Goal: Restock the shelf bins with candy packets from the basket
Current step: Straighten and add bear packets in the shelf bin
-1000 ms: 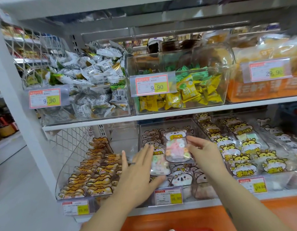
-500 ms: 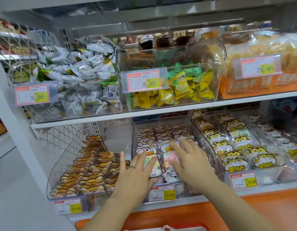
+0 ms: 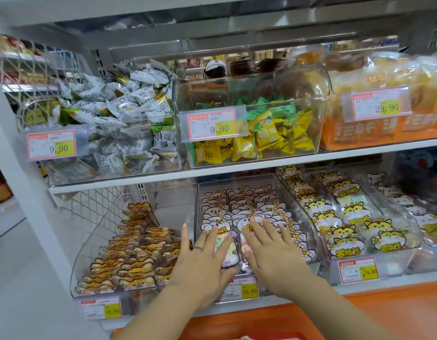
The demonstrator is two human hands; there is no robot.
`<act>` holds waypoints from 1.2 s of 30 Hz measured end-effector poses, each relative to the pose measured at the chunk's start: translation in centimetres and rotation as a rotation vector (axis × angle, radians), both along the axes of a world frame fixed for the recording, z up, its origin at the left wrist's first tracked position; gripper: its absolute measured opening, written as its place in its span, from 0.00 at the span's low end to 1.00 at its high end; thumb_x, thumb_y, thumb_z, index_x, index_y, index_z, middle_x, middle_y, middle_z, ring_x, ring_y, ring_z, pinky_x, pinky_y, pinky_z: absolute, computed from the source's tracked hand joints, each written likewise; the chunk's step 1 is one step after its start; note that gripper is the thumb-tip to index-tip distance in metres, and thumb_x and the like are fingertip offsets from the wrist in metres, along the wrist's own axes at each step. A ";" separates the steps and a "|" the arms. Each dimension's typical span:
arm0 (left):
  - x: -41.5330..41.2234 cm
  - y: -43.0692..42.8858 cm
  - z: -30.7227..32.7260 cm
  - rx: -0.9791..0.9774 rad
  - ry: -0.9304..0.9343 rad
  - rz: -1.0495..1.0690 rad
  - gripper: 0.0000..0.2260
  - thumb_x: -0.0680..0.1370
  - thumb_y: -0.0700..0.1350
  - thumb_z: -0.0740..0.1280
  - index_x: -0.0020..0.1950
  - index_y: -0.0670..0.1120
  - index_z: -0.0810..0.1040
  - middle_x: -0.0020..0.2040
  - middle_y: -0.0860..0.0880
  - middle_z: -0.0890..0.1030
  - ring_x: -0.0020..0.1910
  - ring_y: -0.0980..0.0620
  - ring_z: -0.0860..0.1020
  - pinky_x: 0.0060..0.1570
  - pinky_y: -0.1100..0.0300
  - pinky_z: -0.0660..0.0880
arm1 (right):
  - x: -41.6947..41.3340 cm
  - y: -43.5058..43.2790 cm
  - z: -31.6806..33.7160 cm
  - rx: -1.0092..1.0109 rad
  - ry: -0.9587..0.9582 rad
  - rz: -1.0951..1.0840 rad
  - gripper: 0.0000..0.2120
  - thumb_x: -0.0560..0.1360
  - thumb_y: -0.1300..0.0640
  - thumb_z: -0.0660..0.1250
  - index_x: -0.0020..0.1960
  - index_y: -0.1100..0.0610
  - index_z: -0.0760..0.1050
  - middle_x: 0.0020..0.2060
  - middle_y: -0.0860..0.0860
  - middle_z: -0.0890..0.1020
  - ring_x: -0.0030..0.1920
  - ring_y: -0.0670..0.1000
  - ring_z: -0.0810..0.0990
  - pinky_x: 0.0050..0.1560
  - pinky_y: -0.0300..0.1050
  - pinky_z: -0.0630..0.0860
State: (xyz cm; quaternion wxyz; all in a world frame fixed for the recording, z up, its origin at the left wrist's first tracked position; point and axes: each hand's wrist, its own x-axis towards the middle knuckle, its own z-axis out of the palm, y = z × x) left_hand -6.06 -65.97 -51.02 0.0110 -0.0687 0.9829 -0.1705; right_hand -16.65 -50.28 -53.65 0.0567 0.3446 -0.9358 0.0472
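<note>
A clear middle bin (image 3: 310, 231) on the lower shelf holds rows of white animal-face candy packets (image 3: 247, 204). My left hand (image 3: 202, 263) lies flat with straight fingers on the front-left packet (image 3: 226, 251), thumb out over the bin's left wall. My right hand (image 3: 271, 253) presses flat on the front packet (image 3: 244, 249) beside it, fingers spread and pointing up the rows. Neither hand grips a packet. The basket shows only as a pale sliver (image 3: 247, 338) at the bottom edge.
A left bin holds brown bear packets (image 3: 129, 263); a right bin holds yellow hamster packets (image 3: 345, 229). The upper shelf (image 3: 237, 169) carries bins of white-green sweets (image 3: 119, 123), yellow-green sweets (image 3: 269, 133) and orange bread packs (image 3: 384, 106). An orange ledge (image 3: 359, 307) runs below.
My right hand brought a packet down into the front of the middle bin and let go. Both hands now lie flat on the front packets, slightly further in.
</note>
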 end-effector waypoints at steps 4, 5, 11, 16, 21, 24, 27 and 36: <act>0.4 0.2 -0.3 0.060 0.000 -0.034 0.40 0.68 0.68 0.20 0.79 0.56 0.32 0.82 0.46 0.38 0.82 0.45 0.43 0.70 0.30 0.30 | 0.3 0.7 -0.5 0.046 0.028 0.025 0.32 0.84 0.42 0.39 0.69 0.52 0.76 0.67 0.53 0.79 0.64 0.61 0.79 0.60 0.66 0.76; 0.4 0.2 -0.3 0.070 0.009 -0.036 0.42 0.65 0.67 0.17 0.78 0.57 0.31 0.82 0.46 0.37 0.82 0.45 0.42 0.70 0.30 0.30 | 0.2 0.9 -0.7 0.052 0.037 0.028 0.31 0.84 0.41 0.40 0.71 0.52 0.75 0.68 0.54 0.77 0.66 0.62 0.78 0.64 0.67 0.72; 0.5 0.3 0.4 0.164 0.131 0.010 0.36 0.73 0.64 0.26 0.81 0.60 0.42 0.83 0.51 0.39 0.82 0.49 0.42 0.72 0.34 0.29 | 0.0 1.4 0.5 -0.012 0.048 0.105 0.32 0.81 0.37 0.35 0.81 0.48 0.51 0.80 0.50 0.50 0.80 0.55 0.52 0.77 0.58 0.44; -0.3 0.5 0.0 0.167 0.123 0.027 0.37 0.73 0.67 0.23 0.81 0.58 0.35 0.82 0.50 0.36 0.81 0.49 0.38 0.72 0.36 0.28 | 0.6 1.2 0.1 0.015 -0.006 0.042 0.32 0.84 0.39 0.40 0.75 0.53 0.69 0.73 0.54 0.71 0.72 0.58 0.72 0.68 0.60 0.56; 0.1 -0.3 -1.3 0.104 0.055 -0.010 0.34 0.82 0.63 0.33 0.82 0.51 0.58 0.80 0.42 0.57 0.78 0.41 0.61 0.72 0.29 0.49 | -0.2 1.3 -0.4 -0.004 0.052 -0.005 0.33 0.83 0.40 0.40 0.72 0.56 0.73 0.70 0.55 0.75 0.69 0.59 0.75 0.66 0.61 0.58; 0.1 -0.8 -2.2 0.106 0.053 -0.036 0.31 0.84 0.61 0.40 0.77 0.46 0.69 0.75 0.39 0.70 0.71 0.40 0.73 0.66 0.26 0.63 | 0.2 0.8 -0.6 0.001 0.049 0.029 0.33 0.84 0.41 0.40 0.71 0.57 0.74 0.69 0.56 0.76 0.68 0.59 0.76 0.66 0.59 0.59; 0.1 -0.8 -1.6 0.103 0.050 -0.052 0.31 0.83 0.62 0.36 0.80 0.48 0.55 0.79 0.39 0.60 0.76 0.40 0.66 0.68 0.25 0.56 | 0.0 0.2 -0.9 0.008 0.071 0.072 0.32 0.84 0.42 0.42 0.71 0.58 0.74 0.69 0.56 0.76 0.68 0.59 0.76 0.66 0.58 0.59; 0.4 -0.3 0.1 0.156 0.125 -0.011 0.36 0.74 0.66 0.26 0.81 0.59 0.43 0.83 0.52 0.48 0.81 0.50 0.51 0.73 0.33 0.33 | -0.5 0.5 0.8 -0.142 -0.056 0.095 0.39 0.75 0.31 0.40 0.81 0.49 0.51 0.81 0.50 0.51 0.80 0.56 0.49 0.79 0.57 0.46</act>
